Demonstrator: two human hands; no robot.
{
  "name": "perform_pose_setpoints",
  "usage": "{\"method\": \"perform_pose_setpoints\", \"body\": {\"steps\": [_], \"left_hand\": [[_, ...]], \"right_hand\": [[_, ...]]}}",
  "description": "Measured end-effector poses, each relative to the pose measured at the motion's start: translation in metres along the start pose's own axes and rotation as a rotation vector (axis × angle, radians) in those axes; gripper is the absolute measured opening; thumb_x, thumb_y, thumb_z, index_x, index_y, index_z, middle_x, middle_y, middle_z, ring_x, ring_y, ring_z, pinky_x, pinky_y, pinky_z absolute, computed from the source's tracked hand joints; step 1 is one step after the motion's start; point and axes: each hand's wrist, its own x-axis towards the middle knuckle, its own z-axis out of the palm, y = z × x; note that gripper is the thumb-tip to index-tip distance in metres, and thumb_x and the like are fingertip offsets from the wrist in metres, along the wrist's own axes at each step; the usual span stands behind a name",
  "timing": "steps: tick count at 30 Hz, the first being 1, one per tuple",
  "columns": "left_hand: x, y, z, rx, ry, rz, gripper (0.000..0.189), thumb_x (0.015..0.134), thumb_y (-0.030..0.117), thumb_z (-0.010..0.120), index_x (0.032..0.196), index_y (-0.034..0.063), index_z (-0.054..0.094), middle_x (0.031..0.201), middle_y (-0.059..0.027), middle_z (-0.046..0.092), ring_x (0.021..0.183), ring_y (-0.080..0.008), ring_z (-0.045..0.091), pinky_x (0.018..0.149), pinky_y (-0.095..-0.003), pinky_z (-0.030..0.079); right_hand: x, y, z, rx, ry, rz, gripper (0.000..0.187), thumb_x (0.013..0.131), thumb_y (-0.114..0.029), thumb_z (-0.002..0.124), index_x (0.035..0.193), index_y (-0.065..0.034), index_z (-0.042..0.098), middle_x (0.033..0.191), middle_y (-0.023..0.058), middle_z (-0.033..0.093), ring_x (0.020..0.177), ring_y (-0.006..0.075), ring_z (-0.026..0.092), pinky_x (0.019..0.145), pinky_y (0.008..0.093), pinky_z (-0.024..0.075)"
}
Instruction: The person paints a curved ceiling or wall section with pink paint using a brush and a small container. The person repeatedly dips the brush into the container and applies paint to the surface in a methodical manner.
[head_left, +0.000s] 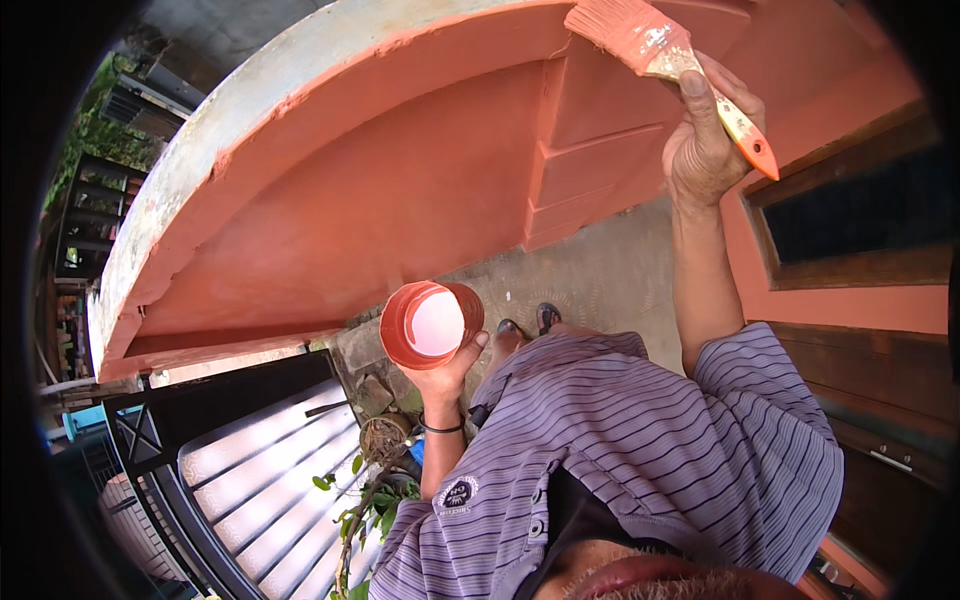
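My right hand (705, 154) is raised at the upper right and grips a wide flat paintbrush (660, 49) by its handle. Coral paint coats the bristles, which appear at the upper edge of the painted wall; whether they touch it I cannot tell. Lower down, my left hand (448, 371) is wrapped around a coral-smeared cylindrical container (391, 334), held with its mouth towards me. Pale, glare-lit paint (441, 324) shows inside. The curved wall (360, 202) before me is coral on its face, while its top edge (247, 79) is bare, stained grey-white.
A metal gate (277, 465) with pale panels stands at the lower left, beside a potted plant (385, 439) and leafy stems. Concrete floor (630, 247) runs under my sandalled feet (548, 317). On the right are a wood-framed window (855, 206) and a wooden door (885, 375).
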Motion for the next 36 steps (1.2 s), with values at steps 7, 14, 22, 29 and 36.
{"method": "perform_pose_setpoints", "body": {"steps": [7,14,22,29,36], "left_hand": [[0.008,0.000,0.003,-0.037,-0.031,0.026,0.096,0.062,0.005,0.099,0.148,0.0048,0.055,0.144,-0.0123,0.066,0.132,-0.0280,0.064,0.113,-0.0452,0.053],[0.010,0.004,0.000,-0.084,-0.116,-0.017,0.096,0.064,0.005,0.096,0.150,0.0061,0.053,0.148,-0.0128,0.062,0.137,-0.0295,0.060,0.119,-0.0476,0.047],[0.012,0.000,0.005,-0.062,-0.130,-0.038,0.101,0.065,0.007,0.098,0.154,0.0058,0.049,0.149,-0.0132,0.061,0.139,-0.0305,0.058,0.120,-0.0478,0.046],[0.004,0.000,0.042,-0.040,-0.125,0.035,0.099,0.067,0.008,0.097,0.153,0.0048,0.050,0.152,-0.0157,0.060,0.141,-0.0320,0.057,0.121,-0.0503,0.044],[-0.029,0.013,0.099,-0.033,0.045,0.066,0.099,0.066,0.005,0.097,0.153,0.0058,0.050,0.151,-0.0153,0.060,0.140,-0.0316,0.058,0.120,-0.0494,0.046]], "right_hand": [[-0.069,-0.007,-0.039,-0.049,0.101,0.446,0.019,0.095,0.004,0.077,0.107,0.0042,0.062,0.105,0.0214,0.074,0.090,0.0271,0.078,0.080,0.0405,0.0713],[-0.123,0.035,-0.029,-0.020,0.167,0.427,0.023,0.095,-0.003,0.081,0.106,0.0034,0.063,0.106,0.0204,0.074,0.094,0.0246,0.077,0.084,0.0381,0.0669],[-0.176,0.028,-0.110,-0.498,-0.238,0.300,0.014,0.091,0.003,0.081,0.101,0.0012,0.071,0.113,0.0179,0.076,0.096,0.0238,0.077,0.082,0.0370,0.0657],[-0.122,0.043,-0.111,-0.391,-0.932,-0.092,0.022,0.081,0.000,0.087,0.099,-0.0038,0.075,0.111,0.0118,0.077,0.098,0.0283,0.077,0.080,0.0350,0.0654],[-0.052,0.080,-0.131,-0.367,-0.928,-0.299,0.022,0.079,0.004,0.086,0.095,-0.0040,0.074,0.101,0.0111,0.076,0.090,0.0267,0.077,0.071,0.0329,0.0652]]}}
